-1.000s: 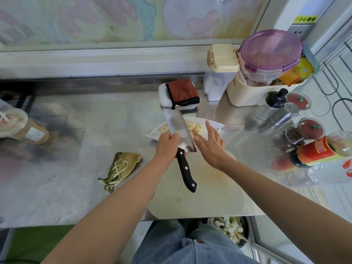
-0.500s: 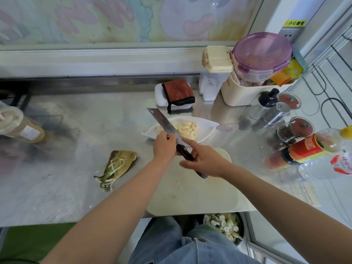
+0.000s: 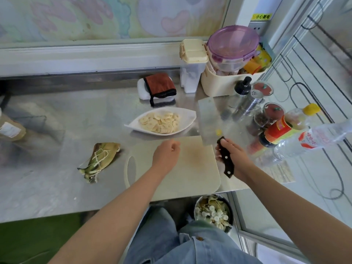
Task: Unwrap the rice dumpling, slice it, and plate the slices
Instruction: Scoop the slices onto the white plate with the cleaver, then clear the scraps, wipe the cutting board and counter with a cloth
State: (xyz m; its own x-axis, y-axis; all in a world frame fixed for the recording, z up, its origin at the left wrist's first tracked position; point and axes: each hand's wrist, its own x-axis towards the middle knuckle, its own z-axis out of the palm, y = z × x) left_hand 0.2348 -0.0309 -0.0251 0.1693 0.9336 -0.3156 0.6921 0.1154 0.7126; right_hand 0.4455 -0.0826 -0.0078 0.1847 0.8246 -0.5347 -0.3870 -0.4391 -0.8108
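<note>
A leaf-wrapped rice dumpling point(image 3: 101, 159), tied with pale string, lies on the steel counter left of the cream cutting board point(image 3: 190, 174). My right hand point(image 3: 236, 159) grips the black handle of a cleaver point(image 3: 208, 122); its blade points away over the counter, right of the white boat-shaped plate point(image 3: 187, 116), which holds several pale round slices. My left hand point(image 3: 166, 155) hovers over the bare board with fingers loosely curled and holds nothing.
A folded red-brown cloth point(image 3: 160, 86) lies behind the plate. Containers, shakers, jars and bottles point(image 3: 282, 128) crowd the right side. A tin of scraps point(image 3: 213, 214) stands below the counter's front edge. A brown jar point(image 3: 9, 128) lies at far left.
The cleaver has passed from my left hand to my right and swung to the right of the plate. My left hand has let go and dropped over the board.
</note>
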